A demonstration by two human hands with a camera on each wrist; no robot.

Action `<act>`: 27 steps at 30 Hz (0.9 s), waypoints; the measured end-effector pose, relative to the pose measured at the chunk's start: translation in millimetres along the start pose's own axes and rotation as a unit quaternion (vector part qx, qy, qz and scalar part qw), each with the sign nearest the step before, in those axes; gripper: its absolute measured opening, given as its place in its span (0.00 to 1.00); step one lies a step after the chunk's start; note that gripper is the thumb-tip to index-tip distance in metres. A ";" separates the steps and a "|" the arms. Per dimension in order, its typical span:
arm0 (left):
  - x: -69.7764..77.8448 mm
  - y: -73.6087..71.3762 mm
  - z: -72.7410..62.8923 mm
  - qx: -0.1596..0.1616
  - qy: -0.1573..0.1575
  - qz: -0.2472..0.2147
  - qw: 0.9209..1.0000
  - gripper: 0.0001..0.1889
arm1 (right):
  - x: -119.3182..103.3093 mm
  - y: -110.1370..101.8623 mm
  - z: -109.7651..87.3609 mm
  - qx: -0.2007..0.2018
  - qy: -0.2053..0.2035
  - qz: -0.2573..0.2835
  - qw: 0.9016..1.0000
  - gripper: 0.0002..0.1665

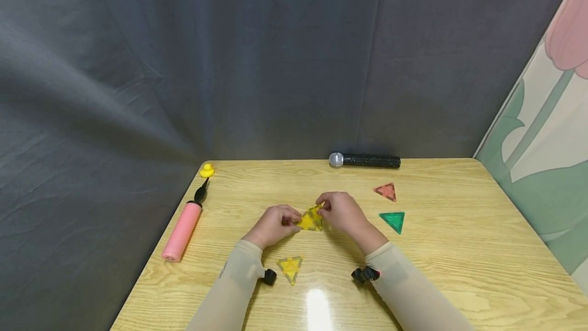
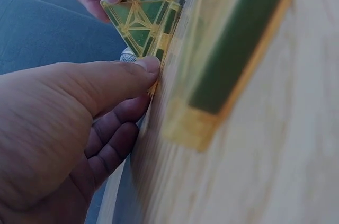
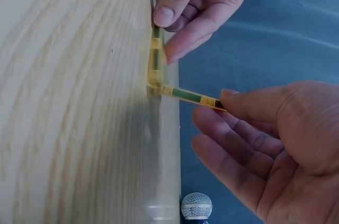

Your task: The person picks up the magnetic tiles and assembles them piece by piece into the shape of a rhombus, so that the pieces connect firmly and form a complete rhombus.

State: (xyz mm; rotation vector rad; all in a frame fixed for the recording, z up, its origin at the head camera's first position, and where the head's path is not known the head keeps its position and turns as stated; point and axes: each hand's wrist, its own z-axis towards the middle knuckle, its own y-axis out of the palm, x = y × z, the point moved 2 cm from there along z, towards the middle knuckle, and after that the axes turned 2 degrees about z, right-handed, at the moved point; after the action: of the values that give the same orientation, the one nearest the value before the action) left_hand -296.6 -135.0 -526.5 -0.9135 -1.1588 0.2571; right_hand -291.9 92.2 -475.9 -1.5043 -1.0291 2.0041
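Two yellow triangular magnetic tiles meet along an edge between the hands, at the middle of the table. One yellow tile (image 1: 307, 222) lies low against the tabletop, its left corner pinched between thumb and fingers of the left hand (image 1: 274, 225). The other yellow tile (image 3: 188, 96) tilts up from it at an angle, and the right hand (image 1: 343, 213) pinches its upper corner. In the left wrist view this raised tile (image 2: 141, 21) shows its full triangular face. A third yellow tile (image 1: 290, 268) lies flat nearer the front, looming large in the left wrist view.
To the right lie a red triangular tile (image 1: 387, 191) and a green one (image 1: 393, 221). A black microphone (image 1: 367, 161) rests along the back edge. At the left edge are a pink hand pump (image 1: 182, 231) and a small yellow rubber duck (image 1: 207, 170). Grey cloth (image 1: 275, 65) hangs behind the table.
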 end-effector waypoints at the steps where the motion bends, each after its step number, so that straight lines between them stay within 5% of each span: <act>1: 0.4 0.0 -0.1 -0.001 0.002 -0.001 1.000 0.11 | 0.1 0.6 0.2 0.001 -0.001 -0.002 1.000 0.11; 14: -0.1 0.3 0.7 -0.001 0.006 0.003 1.000 0.09 | -0.1 6.3 0.4 -0.003 0.001 -0.003 1.000 0.18; 27: 5.0 -0.8 -0.9 -0.005 -0.001 0.002 1.000 0.09 | 3.2 13.3 -0.9 -0.058 0.020 -0.036 0.997 0.11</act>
State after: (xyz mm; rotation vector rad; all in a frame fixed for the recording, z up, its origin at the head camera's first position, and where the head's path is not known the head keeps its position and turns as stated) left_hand -293.9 -132.9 -522.6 -0.9259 -1.1601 0.2554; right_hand -290.9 86.4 -488.3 -1.5364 -1.1847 1.8865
